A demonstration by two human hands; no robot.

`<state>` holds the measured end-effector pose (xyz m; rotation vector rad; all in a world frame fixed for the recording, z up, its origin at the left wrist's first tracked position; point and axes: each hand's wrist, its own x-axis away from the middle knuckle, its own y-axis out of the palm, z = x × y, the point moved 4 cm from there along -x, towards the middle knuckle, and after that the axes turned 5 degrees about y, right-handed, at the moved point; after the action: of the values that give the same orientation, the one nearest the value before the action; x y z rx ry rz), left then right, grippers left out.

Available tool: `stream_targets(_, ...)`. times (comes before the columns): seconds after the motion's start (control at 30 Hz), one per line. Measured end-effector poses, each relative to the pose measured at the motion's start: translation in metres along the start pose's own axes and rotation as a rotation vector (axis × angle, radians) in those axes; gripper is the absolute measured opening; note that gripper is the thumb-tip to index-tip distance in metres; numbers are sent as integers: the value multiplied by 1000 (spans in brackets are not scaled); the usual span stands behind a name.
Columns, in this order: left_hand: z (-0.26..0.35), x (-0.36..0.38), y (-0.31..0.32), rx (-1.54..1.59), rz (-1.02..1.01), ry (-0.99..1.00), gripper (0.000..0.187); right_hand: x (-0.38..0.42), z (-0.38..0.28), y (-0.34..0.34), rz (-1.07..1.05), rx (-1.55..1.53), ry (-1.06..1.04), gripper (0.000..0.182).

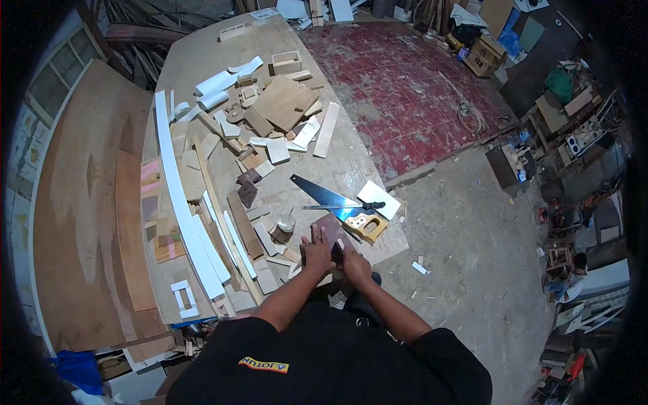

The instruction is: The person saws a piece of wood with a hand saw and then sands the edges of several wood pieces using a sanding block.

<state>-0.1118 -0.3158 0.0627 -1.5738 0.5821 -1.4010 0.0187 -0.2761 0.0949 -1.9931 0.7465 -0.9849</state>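
At the table's near edge lies a reddish-brown sheet (329, 226) that looks like sandpaper. My left hand (315, 254) rests on its left part, fingers stretched out and pressed flat. At the right side, my right hand (355, 264) has its fingers closed on the sheet's near edge, where a small pale patch shows; the fingertips are partly hidden. Just beyond the sheet lies a handsaw (329, 195) with a yellowish handle, and a thin dark bar clamp (344, 206) crosses its blade. A white block (378, 200) sits beside them. Left of my hands stands a small clear container (286, 221).
The worktable (358, 158) carries a pile of wood offcuts (283, 102) farther back. Long white strips (181, 196) run along its left side, with crumpled dark brown pieces (248, 192) nearby. A cardboard box (485, 56) stands beyond the red floor (405, 94). A person (574, 275) is at far right.
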Motion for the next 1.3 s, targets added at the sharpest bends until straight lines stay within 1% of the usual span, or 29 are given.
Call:
stream_targets(0.07, -3, -2, -5, 22, 29, -47, 121, -29, -12, 0, 45, -62, -10, 32)
stream_targets(0.1, -4, -6, 1, -47, 18, -56, 111, -46, -22, -5, 84, -120, -15, 31)
stream_targets(0.13, -5, -11, 12, -113, 3, -66, 103, -64, -36, -12, 114, -114, -53, 29)
stream_targets(0.17, -7, -22, 34, -113, -3, -74, 103, -79, -51, -20, 140, -110, -88, 28)
stream_targets(0.23, -12, -47, 75, -247, -127, -74, 79, -128, -59, -7, 225, -58, -101, 31)
stream_targets(0.27, -7, -41, 61, -356, -373, -4, 66, -136, -63, -16, 234, -61, -109, 31)
stream_targets(0.33, -13, -48, 80, -308, -297, -9, 65, -133, -85, -47, 483, -41, -375, 25)
stream_targets(0.37, -15, -54, 96, -253, -231, -3, 63, -121, -88, -62, 636, -134, -481, 14)
stream_targets(0.4, -14, -59, 102, -194, -166, 8, 62, -105, -88, -80, 732, -188, -519, 13)
stream_targets(0.43, -12, -59, 102, -192, -163, 16, 62, -85, -86, -99, 823, -238, -552, 13)
stream_targets(0.5, -12, -48, 78, 102, 570, -16, 72, -65, -72, -113, 854, -178, -562, 17)
stream_targets(0.53, -9, -46, 67, 204, 483, -27, 86, -58, -62, -116, 877, -257, -559, 17)
stream_targets(0.57, -9, -39, 51, 208, 488, -18, 86, -52, -54, -120, 903, -337, -562, 17)
stream_targets(0.6, -10, -36, 43, 133, 354, 9, 96, -57, -43, -115, 864, -532, -594, 21)
stream_targets(0.63, -9, -29, 35, 58, 219, 34, 106, -60, -33, -107, 732, -732, -547, 24)
stream_targets(0.67, -1, -4, 3, 42, 259, 77, 119, -54, -31, -109, 693, -832, -537, 25)
stream_targets(0.7, -1, -11, 16, 42, 261, 79, 119, -48, -29, -112, 653, -932, -524, 27)
stream_targets(0.73, -3, -23, 42, -157, 395, 37, 125, -45, -28, -114, 657, -932, -523, 27)
stream_targets(0.77, -2, -29, 53, -357, 528, -5, 130, -39, -29, -118, 750, -819, -600, 27)
stream_targets(0.8, 1, -7, 20, -56, 398, 79, 132, -33, -30, -121, 840, -701, -674, 28)
stream_targets(0.83, 1, 0, 6, -58, 396, 82, 132, -29, -32, -123, 842, -702, -671, 28)
stream_targets(0.9, 1, 5, 4, 23, 234, 155, 126, -18, -39, -127, 880, -653, -701, 29)
stream_targets(0.97, 1, 9, 3, 26, 273, 171, 122, -12, -40, -124, 900, -630, -706, 26)
stream_targets(1.03, 1, 10, 6, 29, 315, 188, 118, -6, -44, -126, 909, -513, -676, 20)
stream_targets(1.1, 1, 19, -2, 61, 695, 254, 116, 1, -49, -132, 932, -484, -690, 19)
stream_targets(1.13, 1, 18, -2, 62, 695, 255, 116, 6, -53, -137, 938, -469, -710, 18)
stream_targets(1.2, 0, 10, 7, 55, 411, 158, 126, 8, -54, -141, 942, -454, -727, 17)
stream_targets(1.23, 2, 4, 4, 55, 408, 158, 126, 6, -53, -142, 905, -364, -722, 15)
stream_targets(1.3, 2, -16, 18, -88, -48, 84, 127, 8, -54, -135, 862, -275, -714, 14)
